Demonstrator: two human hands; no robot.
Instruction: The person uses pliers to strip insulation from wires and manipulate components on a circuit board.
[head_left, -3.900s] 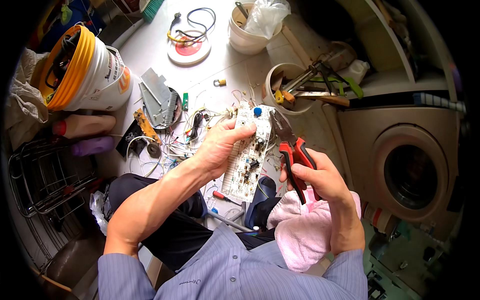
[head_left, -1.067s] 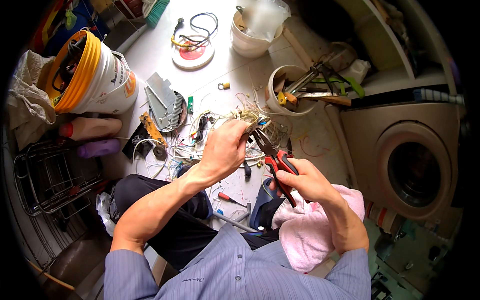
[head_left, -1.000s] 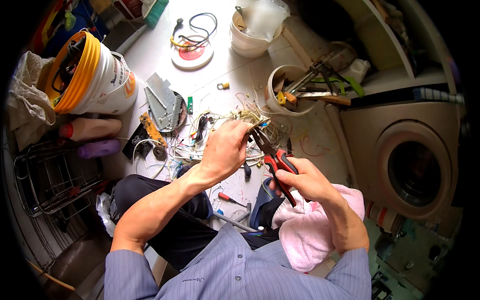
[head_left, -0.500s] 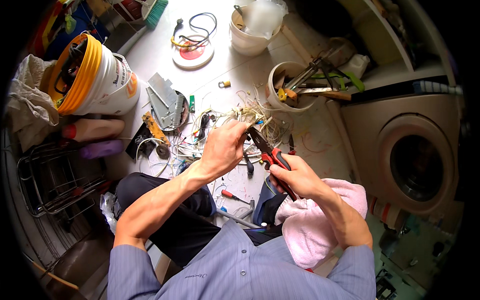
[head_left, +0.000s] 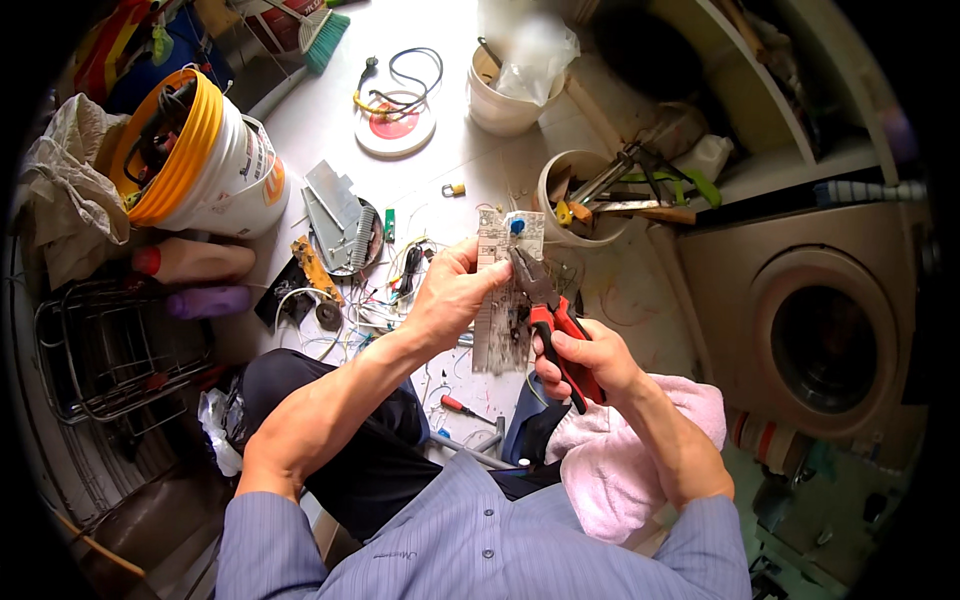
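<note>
My left hand (head_left: 452, 298) grips a long pale circuit board (head_left: 506, 292) by its left edge and holds it upright above the floor. My right hand (head_left: 583, 362) is closed around the red and black handles of a pair of pliers (head_left: 551, 312). The plier jaws touch the board's upper middle, just under a small blue part. A tangle of thin wires and small parts (head_left: 390, 295) lies on the floor under my left hand.
A white bucket with a yellow rim (head_left: 200, 160) stands at the left by a wire rack (head_left: 110, 350). A tub of tools (head_left: 590, 195), a white cup (head_left: 505, 95), a round disc with cables (head_left: 395, 120), a washing machine (head_left: 820, 330), a pink cloth (head_left: 620, 460) and a red screwdriver (head_left: 460, 407) surround me.
The board was edge-on among the wires a second ago; my left hand has turned it so its face shows again. The pliers stay at its upper part.
</note>
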